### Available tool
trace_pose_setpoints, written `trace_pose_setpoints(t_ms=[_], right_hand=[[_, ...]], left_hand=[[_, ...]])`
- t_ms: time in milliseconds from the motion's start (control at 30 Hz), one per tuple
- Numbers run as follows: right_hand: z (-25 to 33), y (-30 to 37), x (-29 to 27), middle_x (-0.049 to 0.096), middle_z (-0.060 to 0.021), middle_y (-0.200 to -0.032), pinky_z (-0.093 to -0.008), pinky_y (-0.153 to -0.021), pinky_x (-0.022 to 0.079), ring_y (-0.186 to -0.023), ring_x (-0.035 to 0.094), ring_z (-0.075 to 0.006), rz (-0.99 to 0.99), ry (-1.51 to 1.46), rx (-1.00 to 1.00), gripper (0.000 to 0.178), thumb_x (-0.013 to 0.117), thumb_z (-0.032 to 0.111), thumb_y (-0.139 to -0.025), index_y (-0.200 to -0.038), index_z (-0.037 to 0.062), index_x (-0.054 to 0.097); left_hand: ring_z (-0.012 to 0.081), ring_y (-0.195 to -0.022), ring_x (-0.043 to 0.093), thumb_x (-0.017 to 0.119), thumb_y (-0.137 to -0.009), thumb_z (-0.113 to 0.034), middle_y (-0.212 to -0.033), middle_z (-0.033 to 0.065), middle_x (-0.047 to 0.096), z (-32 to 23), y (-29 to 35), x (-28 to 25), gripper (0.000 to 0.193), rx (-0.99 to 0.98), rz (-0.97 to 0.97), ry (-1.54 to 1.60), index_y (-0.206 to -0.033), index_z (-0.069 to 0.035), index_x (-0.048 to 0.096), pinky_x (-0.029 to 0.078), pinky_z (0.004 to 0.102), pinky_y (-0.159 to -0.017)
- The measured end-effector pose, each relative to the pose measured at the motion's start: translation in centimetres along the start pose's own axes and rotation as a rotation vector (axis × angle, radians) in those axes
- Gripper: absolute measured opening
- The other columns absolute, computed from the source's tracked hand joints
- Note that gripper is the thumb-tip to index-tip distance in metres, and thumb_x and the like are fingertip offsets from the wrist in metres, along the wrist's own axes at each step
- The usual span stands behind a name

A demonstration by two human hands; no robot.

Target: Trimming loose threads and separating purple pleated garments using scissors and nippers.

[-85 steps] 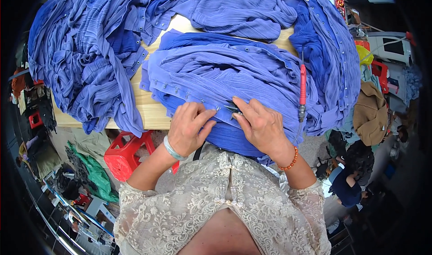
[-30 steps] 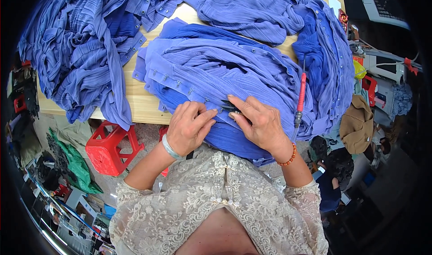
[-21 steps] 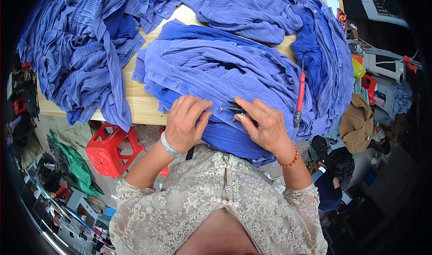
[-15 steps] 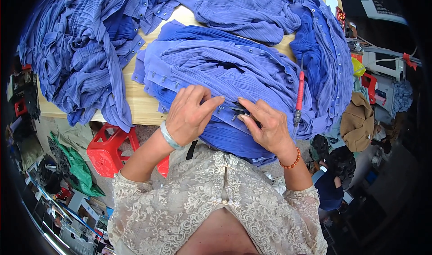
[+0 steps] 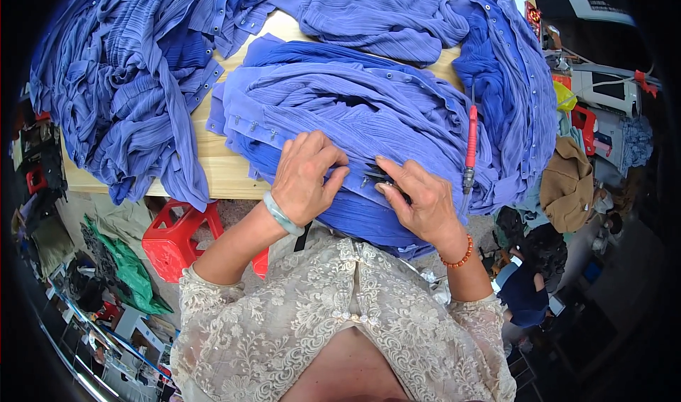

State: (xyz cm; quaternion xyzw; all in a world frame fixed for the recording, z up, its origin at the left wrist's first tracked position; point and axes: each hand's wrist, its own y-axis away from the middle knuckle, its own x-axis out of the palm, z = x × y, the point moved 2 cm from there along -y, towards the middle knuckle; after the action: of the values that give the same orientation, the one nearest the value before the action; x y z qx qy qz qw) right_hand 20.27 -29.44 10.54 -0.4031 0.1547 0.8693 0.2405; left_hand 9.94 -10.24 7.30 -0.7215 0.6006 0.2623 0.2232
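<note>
A: Your left hand [image 5: 305,178] has moved farther over the cloth since a second ago, hiding clasps that showed then, and your right hand [image 5: 425,200] has shifted slightly to the right

B: What do you have in each hand?

A: Your right hand is closed around black snips [image 5: 376,173], their thin dark blades pointing left; your left thumb and forefinger come close together just left of those blades, but I can't tell whether you are pinching anything between them

B: And the cloth under your hands?

A: You have a blue pleated garment [image 5: 319,111] in front of you, bunched in folds on the wooden table [image 5: 230,178], its near part reaching toward your lap; a row of small metal clasps [image 5: 273,134] follows its near strip, three in sight to the left of your left hand and one beside the snips

B: What lies around it?

A: A heap of blue garments [image 5: 128,97] is on your left, another blue garment [image 5: 383,15] lies on the far side, and a buttoned or studded one [image 5: 514,75] is on your right; a red-handled tool [image 5: 472,139] is over the right part of your cloth, and I can't tell whether it rests there

B: Near you on the left, a red stool [image 5: 170,249] stands below the table edge
</note>
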Motion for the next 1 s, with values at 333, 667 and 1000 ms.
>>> trace_pose_setpoints(t_ms=[333,667,1000], right_hand=[[1.1,-0.8,0.7,0.06,-0.0084,-0.082,-0.0415,-0.056,0.051,-0.064,0.064,-0.0306,0.043,-0.016,0.029,0.038,0.073,0.022,-0.09,-0.126,0.0112,0.066],[2.0,-2.2,1.7,0.063,-0.0078,-0.079,-0.04,-0.054,0.048,-0.062,0.063,-0.0293,0.06,-0.043,0.029,0.035,0.074,0.021,-0.09,-0.123,0.0122,0.069],[1.2,-2.0,1.3,0.062,-0.0095,-0.079,-0.0405,-0.053,0.05,-0.062,0.064,-0.0306,0.035,-0.042,0.027,0.031,0.072,0.02,-0.091,-0.121,0.0109,0.069]], left_hand=[[0.0219,-0.075,0.055,0.068,-0.085,-0.001,-0.082,0.0078,0.058,0.6,0.8,0.0,0.006,-0.141,-0.07,0.218,-0.087,-0.002,0.063,0.043,0.0329,-0.072],[0.0249,-0.077,0.056,0.07,-0.083,-0.001,-0.081,0.0076,0.06,0.5,1.4,0.6,0.009,-0.236,-0.185,0.402,-0.085,-0.004,0.062,0.041,0.0362,-0.076],[0.0245,-0.078,0.057,0.075,-0.081,-0.003,-0.083,0.0064,0.062,-1.6,3.2,-0.3,0.013,0.046,-0.142,0.263,-0.085,-0.006,0.064,0.039,0.0369,-0.073]])
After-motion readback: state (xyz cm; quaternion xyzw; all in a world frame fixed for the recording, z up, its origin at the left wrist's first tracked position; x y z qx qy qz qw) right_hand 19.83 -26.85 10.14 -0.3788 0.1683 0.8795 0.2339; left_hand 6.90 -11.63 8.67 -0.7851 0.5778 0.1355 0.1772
